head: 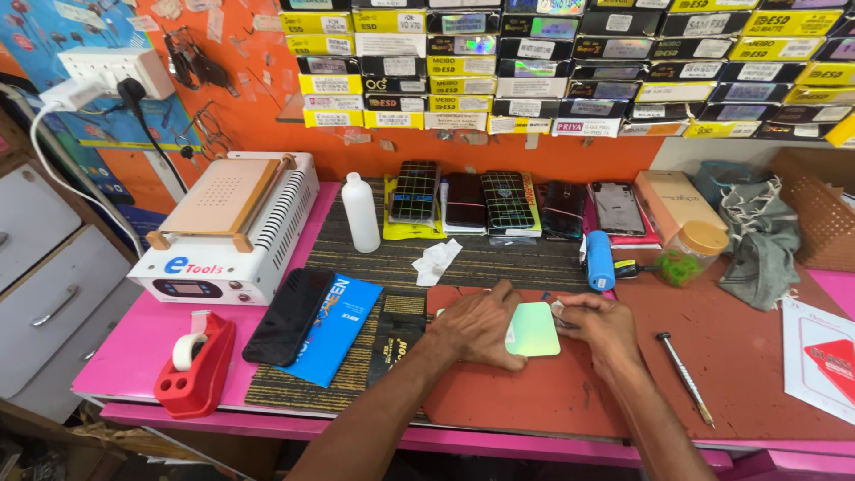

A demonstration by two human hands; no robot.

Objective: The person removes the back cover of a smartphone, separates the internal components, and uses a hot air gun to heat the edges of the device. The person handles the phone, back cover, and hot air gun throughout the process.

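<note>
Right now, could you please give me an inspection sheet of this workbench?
Surface: pink bench with a reddish mat and a striped mat.
Job's things: pale green panel flat on the reddish mat.
Clutter: white heating machine, red tape dispenser, dark phone on a blue packet, white bottle, row of phones, blue tool, jar, screwdriver.
Grippers: left hand pressing on the panel; right hand at its right edge.
Cables: white and black leads from the wall socket.
Surroundings: shelves of boxed stock, grey drawers.
</note>
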